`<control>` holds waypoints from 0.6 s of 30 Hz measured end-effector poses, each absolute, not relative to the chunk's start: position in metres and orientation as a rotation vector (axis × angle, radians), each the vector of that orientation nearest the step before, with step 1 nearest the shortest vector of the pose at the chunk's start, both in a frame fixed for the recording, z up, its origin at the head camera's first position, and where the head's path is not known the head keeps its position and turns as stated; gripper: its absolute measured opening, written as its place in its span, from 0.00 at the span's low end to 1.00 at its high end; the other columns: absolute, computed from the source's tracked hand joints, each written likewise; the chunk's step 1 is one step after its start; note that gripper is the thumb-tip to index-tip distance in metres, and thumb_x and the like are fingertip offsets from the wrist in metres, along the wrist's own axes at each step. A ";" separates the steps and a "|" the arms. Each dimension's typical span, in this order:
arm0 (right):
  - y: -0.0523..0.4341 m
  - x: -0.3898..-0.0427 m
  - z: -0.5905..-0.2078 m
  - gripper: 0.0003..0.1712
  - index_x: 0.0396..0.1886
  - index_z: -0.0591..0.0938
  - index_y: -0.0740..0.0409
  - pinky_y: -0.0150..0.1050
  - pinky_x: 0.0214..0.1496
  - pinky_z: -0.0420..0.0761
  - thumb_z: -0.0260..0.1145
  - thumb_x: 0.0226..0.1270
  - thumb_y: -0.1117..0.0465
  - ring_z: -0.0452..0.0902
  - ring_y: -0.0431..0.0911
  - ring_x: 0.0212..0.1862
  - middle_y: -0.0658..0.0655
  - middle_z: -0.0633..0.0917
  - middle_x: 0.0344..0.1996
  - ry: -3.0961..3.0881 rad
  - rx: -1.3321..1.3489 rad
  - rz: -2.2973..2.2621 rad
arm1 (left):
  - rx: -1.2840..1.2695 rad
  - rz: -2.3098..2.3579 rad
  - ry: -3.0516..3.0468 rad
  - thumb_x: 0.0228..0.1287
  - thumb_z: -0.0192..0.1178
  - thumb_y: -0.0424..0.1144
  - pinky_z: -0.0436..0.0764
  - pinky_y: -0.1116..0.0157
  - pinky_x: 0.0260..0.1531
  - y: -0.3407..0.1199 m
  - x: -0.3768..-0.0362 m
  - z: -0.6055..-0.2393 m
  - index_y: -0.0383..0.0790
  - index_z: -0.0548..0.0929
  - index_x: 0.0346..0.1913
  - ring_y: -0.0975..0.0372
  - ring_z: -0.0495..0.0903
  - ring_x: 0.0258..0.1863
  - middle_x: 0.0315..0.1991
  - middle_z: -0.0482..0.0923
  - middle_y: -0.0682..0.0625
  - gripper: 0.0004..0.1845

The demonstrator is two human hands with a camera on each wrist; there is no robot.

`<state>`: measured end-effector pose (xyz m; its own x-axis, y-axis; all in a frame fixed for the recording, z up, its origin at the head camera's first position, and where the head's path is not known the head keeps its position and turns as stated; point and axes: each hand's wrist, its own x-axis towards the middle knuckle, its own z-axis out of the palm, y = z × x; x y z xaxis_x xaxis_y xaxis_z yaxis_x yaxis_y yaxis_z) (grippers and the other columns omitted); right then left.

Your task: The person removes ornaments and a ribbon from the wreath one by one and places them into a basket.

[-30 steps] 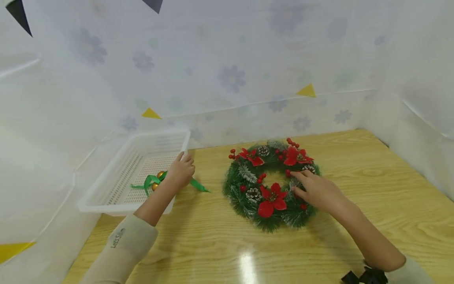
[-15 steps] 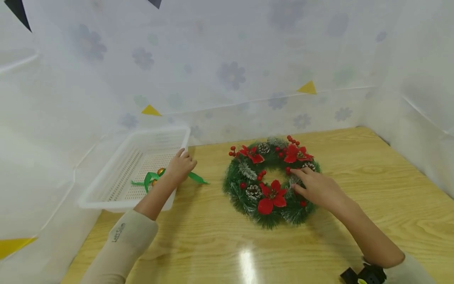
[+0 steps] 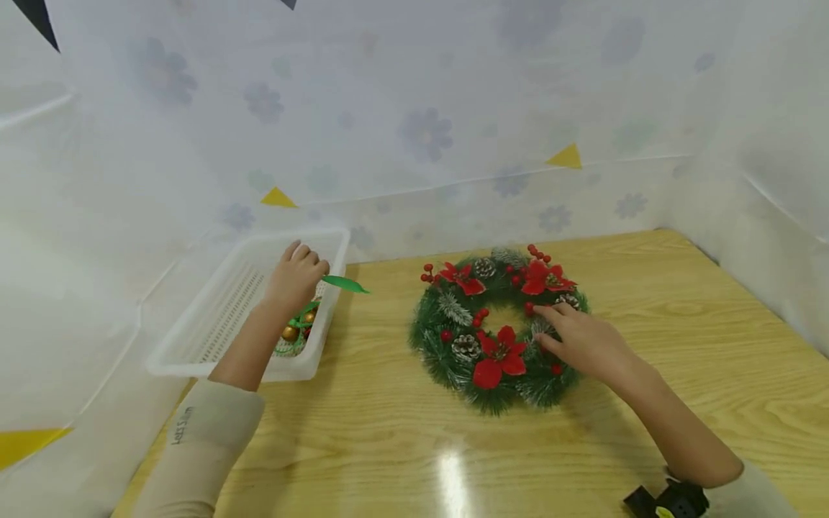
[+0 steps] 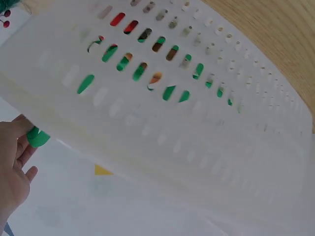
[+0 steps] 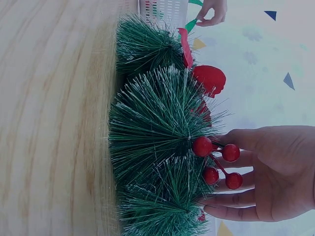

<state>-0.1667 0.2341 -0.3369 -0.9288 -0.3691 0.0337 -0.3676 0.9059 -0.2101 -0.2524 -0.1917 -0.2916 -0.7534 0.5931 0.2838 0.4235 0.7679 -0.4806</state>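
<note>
My left hand (image 3: 294, 277) is above the white basket (image 3: 298, 370), its fingers pinching a green ribbon (image 3: 345, 283) whose loose end sticks out to the right. Below that hand, gold balls (image 3: 290, 333) and more green ribbon lie in the basket. In the left wrist view the ribbon (image 4: 37, 136) shows between thumb and fingers, beyond the basket's slotted wall (image 4: 147, 132). A green wreath (image 3: 430, 363) with red flowers, pinecones and berries lies flat on the table. On its right side rests my right hand (image 3: 586, 342), fingers extended, near red berries (image 5: 202, 146).
The basket stands at the back left of the wooden table (image 3: 376, 439), close to the white flower-patterned sheet (image 3: 421, 86) that encloses the sides and back. A black device (image 3: 673, 500) is strapped on the right wrist.
My left hand has moved left and up, lifting the green ribbon off the basket's right rim side. Gold balls beneath are now more exposed. The right hand stays on the wreath.
</note>
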 end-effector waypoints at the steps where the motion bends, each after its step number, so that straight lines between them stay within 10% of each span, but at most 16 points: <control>1: 0.234 -0.167 -0.337 0.30 0.62 0.69 0.66 0.58 0.41 0.75 0.60 0.65 0.54 0.62 0.68 0.58 0.74 0.67 0.57 3.059 -0.591 -0.336 | -0.749 0.509 -2.532 0.53 0.62 0.22 0.59 0.53 0.61 -0.197 -0.252 -0.290 0.36 0.80 0.35 0.48 0.71 0.43 0.35 0.77 0.41 0.08; 18: 0.235 -0.169 -0.338 0.29 0.61 0.70 0.65 0.56 0.38 0.77 0.60 0.66 0.53 0.66 0.67 0.55 0.72 0.70 0.55 3.058 -0.618 -0.353 | -0.491 0.205 -2.768 0.59 0.62 0.34 0.66 0.49 0.54 -0.250 -0.257 -0.322 0.35 0.82 0.38 0.45 0.71 0.47 0.41 0.77 0.38 0.07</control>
<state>-0.1690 0.2346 -0.3380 -0.9226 -0.3834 0.0424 -0.3829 0.8974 -0.2191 -0.2574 -0.2501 -0.3218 -0.8892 0.3566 0.2867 0.3104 0.9305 -0.1946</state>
